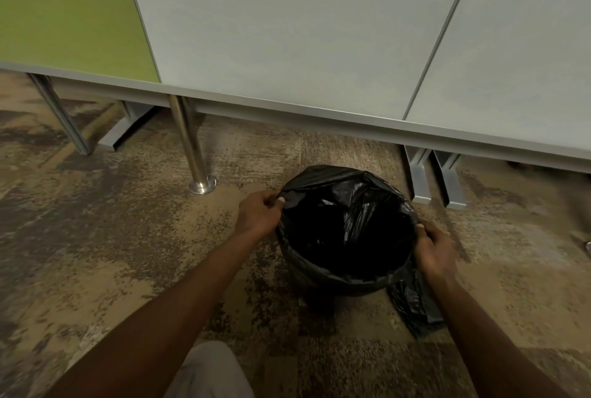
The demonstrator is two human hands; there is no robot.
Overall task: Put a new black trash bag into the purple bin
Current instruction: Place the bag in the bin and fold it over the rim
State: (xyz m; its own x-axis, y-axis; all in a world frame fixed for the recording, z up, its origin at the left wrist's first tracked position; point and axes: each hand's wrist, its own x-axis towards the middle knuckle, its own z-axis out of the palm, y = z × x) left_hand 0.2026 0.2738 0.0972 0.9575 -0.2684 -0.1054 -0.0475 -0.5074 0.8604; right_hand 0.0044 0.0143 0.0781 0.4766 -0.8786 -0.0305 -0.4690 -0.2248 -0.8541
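One black trash bag (348, 221), two hands. Left hand (259, 213) and right hand (435, 249) each pinch its rim on opposite sides; bag mouth open between them.

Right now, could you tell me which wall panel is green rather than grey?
The far-left panel, above the slanted leg. It alone is green; the two panels to its right, behind the bag, are pale grey.

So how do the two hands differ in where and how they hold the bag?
The left hand pinches the black trash bag at its far-left edge; the right hand grips it at the near-right edge. Loose bag hangs below the right hand, none below the left. Both hold it at the opening.
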